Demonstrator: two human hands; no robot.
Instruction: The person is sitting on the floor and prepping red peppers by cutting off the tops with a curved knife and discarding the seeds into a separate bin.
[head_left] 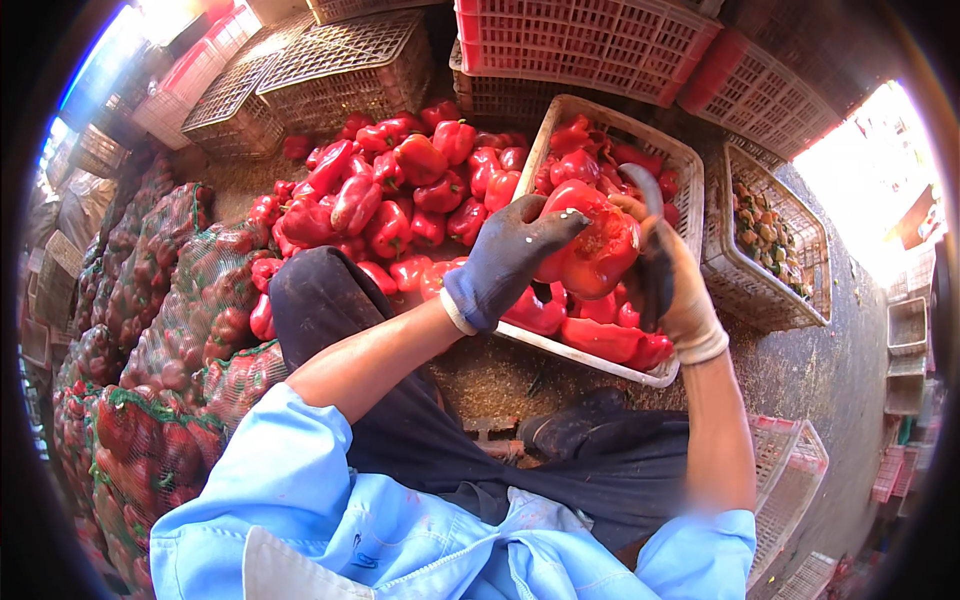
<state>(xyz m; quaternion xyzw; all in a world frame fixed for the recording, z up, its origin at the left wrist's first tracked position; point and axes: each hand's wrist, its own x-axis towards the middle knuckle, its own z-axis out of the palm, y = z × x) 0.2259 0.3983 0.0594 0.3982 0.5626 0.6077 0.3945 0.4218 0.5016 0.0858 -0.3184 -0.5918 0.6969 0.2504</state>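
A large red bell pepper (592,240), cut open with pale seeds showing, is held up over the crate's near part. My left hand (505,255), in a blue-grey glove, grips it from the left, thumb across its top. My right hand (675,280), in a tan glove with dark patches, is closed at the pepper's right side. From its fingers rises a curved grey blade-like tool (645,188); its handle is hidden. Under both hands stands a pale plastic crate (690,165) with red peppers, several of them opened, inside.
A heap of whole red peppers (390,190) lies left of the crate. Net sacks of peppers (150,440) line the left side. Stacked crates (590,45) stand behind. At right, another crate (775,300) holds small greenish-brown pieces. An upturned-looking crate (785,480) sits near my right elbow.
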